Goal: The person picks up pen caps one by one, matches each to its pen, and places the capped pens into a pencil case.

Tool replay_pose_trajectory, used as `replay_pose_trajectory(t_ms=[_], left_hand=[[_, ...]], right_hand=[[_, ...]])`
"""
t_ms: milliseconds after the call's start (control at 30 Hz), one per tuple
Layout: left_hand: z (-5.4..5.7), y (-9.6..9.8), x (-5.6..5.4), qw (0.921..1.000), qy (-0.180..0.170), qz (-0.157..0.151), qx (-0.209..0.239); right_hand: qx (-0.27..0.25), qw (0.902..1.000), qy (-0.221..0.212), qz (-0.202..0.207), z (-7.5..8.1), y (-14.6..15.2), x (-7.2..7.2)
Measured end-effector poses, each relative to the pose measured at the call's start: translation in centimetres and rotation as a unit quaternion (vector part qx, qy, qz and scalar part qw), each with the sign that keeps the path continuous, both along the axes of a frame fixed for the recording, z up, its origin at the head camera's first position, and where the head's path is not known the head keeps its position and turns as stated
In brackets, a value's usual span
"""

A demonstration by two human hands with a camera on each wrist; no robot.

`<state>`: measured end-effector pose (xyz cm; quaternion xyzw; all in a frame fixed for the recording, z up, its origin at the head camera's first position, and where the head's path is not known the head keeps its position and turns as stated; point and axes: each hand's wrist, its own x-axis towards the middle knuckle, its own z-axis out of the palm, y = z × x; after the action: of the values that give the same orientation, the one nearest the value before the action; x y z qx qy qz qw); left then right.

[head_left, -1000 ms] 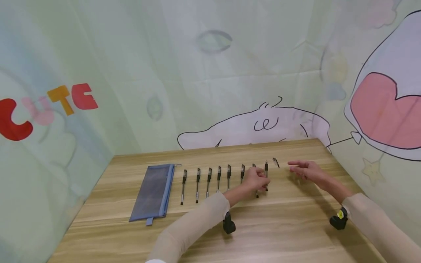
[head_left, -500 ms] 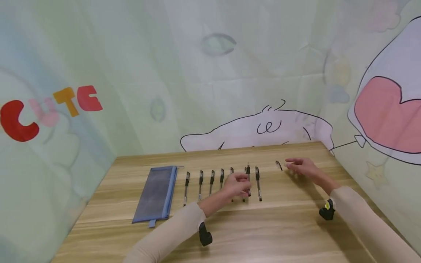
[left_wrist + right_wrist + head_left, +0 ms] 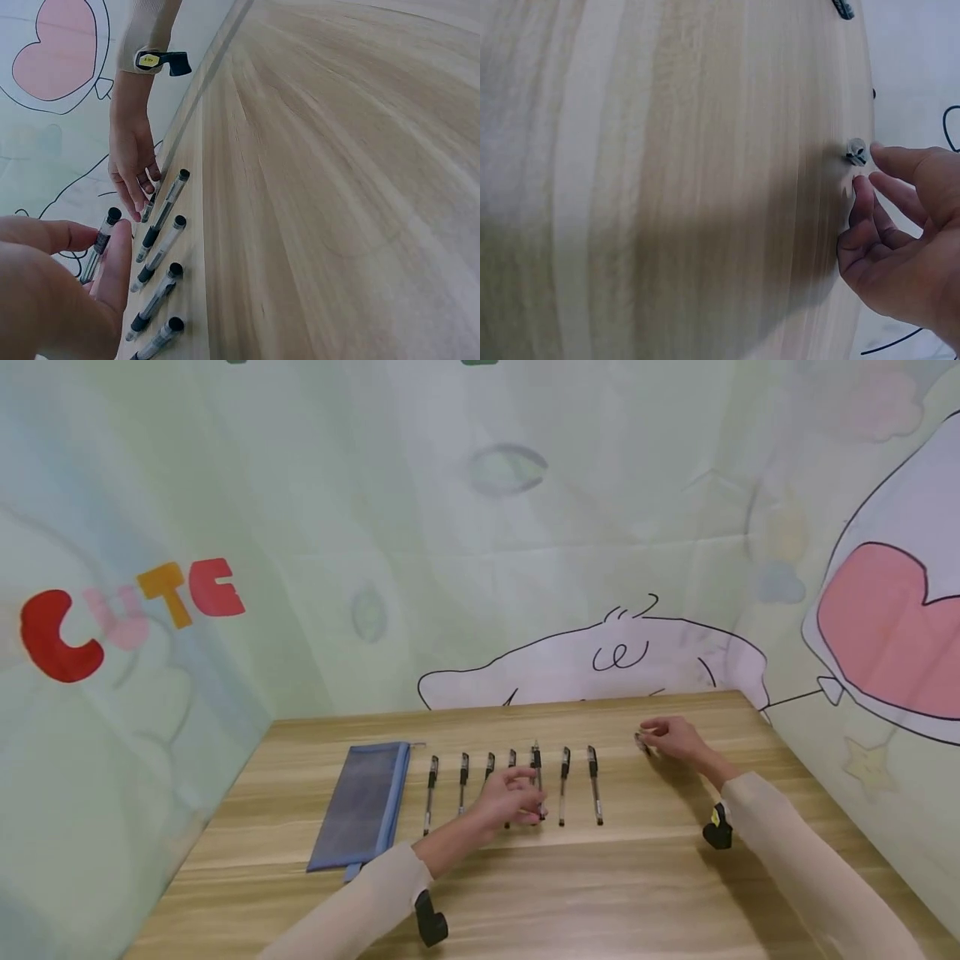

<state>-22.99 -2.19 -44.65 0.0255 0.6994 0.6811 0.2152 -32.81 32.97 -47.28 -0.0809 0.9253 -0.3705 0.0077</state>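
Observation:
My left hand (image 3: 504,799) pinches an uncapped gel pen (image 3: 537,762) between thumb and fingers, its tip pointing away, over the row of pens. In the left wrist view, the black end of this pen (image 3: 106,229) shows between the fingertips. A loose clear-and-black pen cap (image 3: 641,742) lies on the table toward the back right. Beside it is my right hand (image 3: 675,739). In the right wrist view, the thumb and fingers stand around the cap (image 3: 856,152), with a small gap visible to the thumb.
Several capped black gel pens lie side by side, such as the rightmost pen (image 3: 595,785) and the leftmost pen (image 3: 431,795). A blue mesh zip pouch (image 3: 358,802) lies left of them on the wooden table (image 3: 585,893). A printed curtain (image 3: 315,527) hangs behind.
My left hand has moved left along the row with the uncapped pen, uncovering pens on the right. My right hand has moved left to the loose cap.

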Motion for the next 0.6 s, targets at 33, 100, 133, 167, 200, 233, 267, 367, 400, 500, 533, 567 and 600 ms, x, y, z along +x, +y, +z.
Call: replay_pose_trajectory(t_ms=[33,100,133,167,200,233,267,367,400,500,533,567,600], left_hand=[[0.0,-0.1,0.1,1.0,0.0,0.0,0.0],[-0.1,-0.4,0.2,1.0,-0.003,0.002,0.0],[-0.1,-0.4,0.2,1.0,-0.002,0.002,-0.002],[-0.1,-0.5,0.3,1.0,-0.003,0.002,-0.003],[-0.1,-0.5,0.3,1.0,-0.003,0.002,-0.003],[-0.1,-0.5,0.4,1.0,-0.003,0.001,-0.003],[-0.1,-0.5,0.4,1.0,-0.003,0.0,-0.003],[-0.1,-0.5,0.4,1.0,-0.003,-0.001,-0.004],[-0.1,-0.6,0.4,1.0,-0.003,-0.001,-0.003],[-0.1,-0.6,0.5,1.0,-0.004,-0.004,-0.001],[-0.2,-0.7,0.6,1.0,-0.003,-0.006,0.001],[-0.2,-0.7,0.6,1.0,-0.002,-0.007,0.003],[-0.2,-0.7,0.7,1.0,-0.001,-0.007,0.004]], right_hand=[[0.008,1.0,0.005,0.003,0.0,-0.1,0.0],[0.018,0.9998,0.008,0.008,0.1,-0.3,0.0],[0.021,0.9997,0.01,0.011,0.1,-0.4,0.1],[0.028,0.9994,0.013,0.013,0.2,-0.4,0.1],[0.033,0.9992,0.016,0.015,0.3,-0.5,0.1],[0.037,0.999,0.018,0.017,0.4,-0.7,0.2],[0.043,0.9987,0.02,0.02,0.5,-0.8,0.1],[0.063,0.997,0.031,0.033,0.7,-1.0,0.1],[0.066,0.9968,0.029,0.035,0.8,-1.2,0.1],[0.069,0.9966,0.021,0.039,1.1,-1.5,0.3],[0.064,0.9972,0.013,0.036,1.3,-1.7,0.3],[0.054,0.998,0.002,0.034,1.4,-1.9,0.4],[0.041,0.9985,-0.009,0.035,1.7,-2.1,0.4]])
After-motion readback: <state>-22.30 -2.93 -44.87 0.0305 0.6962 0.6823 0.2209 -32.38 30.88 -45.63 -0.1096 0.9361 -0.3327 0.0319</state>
